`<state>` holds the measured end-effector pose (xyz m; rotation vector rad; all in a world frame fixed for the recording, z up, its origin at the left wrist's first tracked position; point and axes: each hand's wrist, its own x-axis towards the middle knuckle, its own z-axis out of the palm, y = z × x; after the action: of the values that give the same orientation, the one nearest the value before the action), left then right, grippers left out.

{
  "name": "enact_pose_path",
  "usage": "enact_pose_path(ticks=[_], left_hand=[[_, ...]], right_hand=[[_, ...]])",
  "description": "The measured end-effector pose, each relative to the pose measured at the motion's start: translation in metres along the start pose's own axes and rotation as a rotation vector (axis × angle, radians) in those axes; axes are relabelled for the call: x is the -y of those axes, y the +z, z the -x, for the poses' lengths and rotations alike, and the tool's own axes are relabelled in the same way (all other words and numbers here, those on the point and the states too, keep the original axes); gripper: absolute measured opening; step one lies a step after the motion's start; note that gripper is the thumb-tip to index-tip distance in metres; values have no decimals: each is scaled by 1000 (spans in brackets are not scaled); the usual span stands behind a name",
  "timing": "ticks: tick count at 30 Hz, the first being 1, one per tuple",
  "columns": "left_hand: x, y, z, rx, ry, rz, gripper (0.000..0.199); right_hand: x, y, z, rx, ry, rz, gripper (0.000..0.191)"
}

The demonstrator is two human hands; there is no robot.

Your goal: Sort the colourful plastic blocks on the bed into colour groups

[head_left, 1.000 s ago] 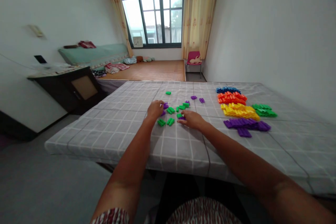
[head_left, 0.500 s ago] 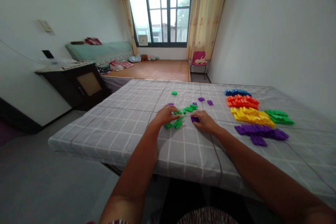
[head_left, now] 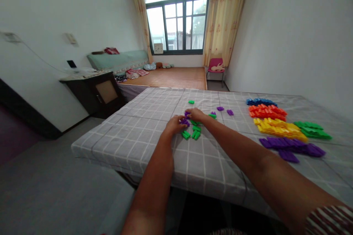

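Observation:
On the table, my left hand (head_left: 174, 125) has its fingers closed on a small purple plastic piece (head_left: 185, 122), possibly a peg. Close beside it, my right hand (head_left: 196, 114) pinches another purple piece at its fingertips, partly hidden by the fingers. Several loose green pieces (head_left: 196, 132) of the same small ribbed kind lie just below and beside the hands. A lone green piece (head_left: 191, 102) lies farther back. Two purple pieces (head_left: 230, 112) rest beyond my right forearm.
A checked grey cloth (head_left: 132, 128) covers the table. At the right stand sorted rows of blue (head_left: 260, 101), orange (head_left: 267, 112), yellow (head_left: 280, 128), green (head_left: 312, 129) and purple pieces (head_left: 292, 146). Behind are a low bed (head_left: 176, 77), a dark cabinet (head_left: 102, 93) and a pink chair (head_left: 216, 65).
My right hand has moved left, close to my left hand, bringing a purple piece. My left hand now holds a purple piece. The view has turned slightly left.

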<state>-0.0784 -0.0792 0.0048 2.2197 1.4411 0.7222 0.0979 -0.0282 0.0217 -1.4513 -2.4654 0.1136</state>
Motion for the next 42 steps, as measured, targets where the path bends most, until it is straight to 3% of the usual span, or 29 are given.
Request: enact_pose_path(ticks=[4, 7, 12, 17, 19, 21, 25, 28, 31, 34, 37, 42], left_hand=[[2, -1, -3, -83, 21, 77, 42], [5, 1, -6, -144, -6, 188, 30], [10, 5, -11, -203, -57, 242, 25], [0, 0, -15, -286, -83, 290, 27], [-20, 0, -18, -256, -51, 279, 27], [-56, 7, -18, -166, 46, 227, 26], [-158, 52, 0, 53, 342, 124, 25], [-227, 105, 23, 117, 490, 31, 14], [-263, 147, 41, 166, 572, -80, 18], [-269, 166, 48, 211, 561, -142, 20], [-262, 170, 46, 249, 504, -107, 20], [-258, 177, 39, 231, 480, -86, 12]], right_hand=[[-3, -9, 10, -40, 16, -2, 30], [-14, -28, 43, -123, 34, -140, 21], [-50, -63, 138, -224, 102, -363, 30], [-101, -93, 250, -307, 246, -338, 23], [-123, -103, 294, -357, 359, -307, 19], [-142, -109, 336, -403, 495, -250, 18], [-163, -108, 394, -428, 577, -74, 16], [-164, -97, 413, -444, 564, -5, 14], [-161, -87, 420, -449, 609, -24, 12], [-160, -86, 427, -394, 593, -124, 22], [-161, -88, 434, -325, 553, -210, 29], [-160, -87, 430, -385, 605, -218, 20]])
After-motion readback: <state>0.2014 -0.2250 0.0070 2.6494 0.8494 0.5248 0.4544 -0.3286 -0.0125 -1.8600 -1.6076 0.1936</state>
